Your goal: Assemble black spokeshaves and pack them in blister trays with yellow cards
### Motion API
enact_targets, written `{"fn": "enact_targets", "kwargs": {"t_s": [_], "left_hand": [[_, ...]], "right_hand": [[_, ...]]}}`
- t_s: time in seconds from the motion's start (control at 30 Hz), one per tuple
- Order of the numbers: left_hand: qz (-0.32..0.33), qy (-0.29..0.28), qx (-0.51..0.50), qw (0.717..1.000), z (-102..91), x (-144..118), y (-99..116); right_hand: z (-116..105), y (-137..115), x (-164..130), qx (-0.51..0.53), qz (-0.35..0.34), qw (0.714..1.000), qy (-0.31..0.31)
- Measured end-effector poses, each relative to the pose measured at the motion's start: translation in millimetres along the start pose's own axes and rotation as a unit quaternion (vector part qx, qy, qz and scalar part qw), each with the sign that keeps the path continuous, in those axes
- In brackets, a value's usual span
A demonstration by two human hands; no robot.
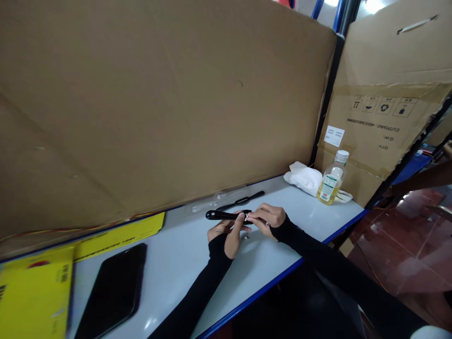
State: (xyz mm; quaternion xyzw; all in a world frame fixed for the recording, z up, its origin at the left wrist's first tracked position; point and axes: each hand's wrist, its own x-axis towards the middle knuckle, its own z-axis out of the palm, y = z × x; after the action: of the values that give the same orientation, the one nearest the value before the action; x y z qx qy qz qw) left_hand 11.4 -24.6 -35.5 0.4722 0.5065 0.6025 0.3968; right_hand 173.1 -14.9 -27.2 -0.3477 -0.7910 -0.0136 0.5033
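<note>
My left hand [228,233] is closed around a black handle [221,215] with a hanging hole in its left end. The handle lies roughly level, just above the tabletop. At its right end, the fingers of my right hand [270,217] pinch close to the wider black head, where a small shiny spot shows; what they hold is too small to make out. A small shiny metal piece [246,237] is visible below my hands. Just behind them lies a second long black tool [243,201] with a slot in it, beside clear plastic packaging [212,201].
On the white, blue-edged table [176,263] are a black phone [111,292] and yellow boards [35,292] at left. A bottle of yellow liquid [331,181] and white cloth [303,178] stand at back right. Cardboard walls [158,103] enclose the back and right.
</note>
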Motion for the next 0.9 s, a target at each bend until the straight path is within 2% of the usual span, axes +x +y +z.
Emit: {"fn": "enact_targets", "kwargs": {"t_s": [0.1, 0.17, 0.23, 0.37, 0.47, 0.6, 0.7, 0.77, 0.9], "left_hand": [[-0.009, -0.009, -0.006, 1.000, -1.1, -1.7, -1.5], [0.002, -0.004, 0.014, 1.000, -1.7, -2.7, -1.7], [0.004, 0.001, 0.022, 1.000, -1.7, -3.6, -0.4], [0.007, 0.001, 0.004, 1.000, -0.5, -6.0, 6.0], [0.029, 0.001, 0.019, 0.999, -0.3, -8.2, 8.2], [0.078, -0.003, 0.045, 0.996, -0.9, -9.0, 6.1], [0.125, -0.024, 0.073, 0.989, -1.4, -8.1, 5.3], [0.126, -0.040, 0.054, 0.990, -1.2, -7.3, 5.8], [0.120, -0.033, 0.037, 0.991, -0.1, -6.2, 6.8]], "right_hand": [[-0.7, -2.7, -1.8, -0.044, -0.061, 0.996, 0.040], [-0.4, -2.9, -3.5, -0.047, -0.068, 0.995, 0.058], [-1.1, -1.6, -5.0, -0.037, -0.039, 0.998, 0.042], [-8.0, -1.0, -4.3, 0.053, 0.077, 0.994, -0.055], [-12.3, -7.2, -0.5, 0.149, 0.204, 0.963, -0.087], [-12.7, -20.9, 4.6, 0.213, 0.294, 0.927, -0.097], [-12.5, -27.5, 8.2, 0.318, 0.380, 0.864, -0.090], [-11.8, -27.7, 10.3, 0.366, 0.409, 0.830, -0.099], [-9.1, -23.3, 12.4, 0.398, 0.431, 0.799, -0.134]]}}
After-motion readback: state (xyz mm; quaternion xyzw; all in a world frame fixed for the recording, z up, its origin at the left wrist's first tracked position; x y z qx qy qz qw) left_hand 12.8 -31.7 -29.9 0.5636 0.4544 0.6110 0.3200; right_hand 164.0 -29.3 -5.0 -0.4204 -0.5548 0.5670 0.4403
